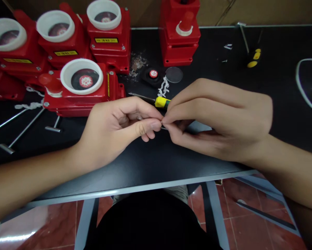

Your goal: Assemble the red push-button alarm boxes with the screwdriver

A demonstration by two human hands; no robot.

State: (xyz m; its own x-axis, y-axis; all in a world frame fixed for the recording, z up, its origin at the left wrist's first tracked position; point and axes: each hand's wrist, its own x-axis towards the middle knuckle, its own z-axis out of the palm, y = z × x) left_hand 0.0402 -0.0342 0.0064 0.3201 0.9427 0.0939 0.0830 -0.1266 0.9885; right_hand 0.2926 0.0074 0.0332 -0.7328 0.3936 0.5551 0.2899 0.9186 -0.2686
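Over the black table, my left hand (119,128) and my right hand (213,118) meet at the fingertips. Both pinch something tiny between thumb and finger; its kind is hidden. Just behind the fingers lies a screwdriver (162,102) with a yellow and green handle, partly covered by my right hand. Beyond it are a black part with a red and white centre (153,73), a clear round disc (174,74) and a crumpled white strip (163,86). Left of my hands lies a red housing (80,106) with a white threaded ring (81,76).
Several more red housings (109,45) crowd the back left, and another red housing (180,45) stands at the back middle. T-handled tools (25,128) lie at left. A yellow-handled screwdriver (254,59), small screws (228,46) and a white cable (298,80) are at right.
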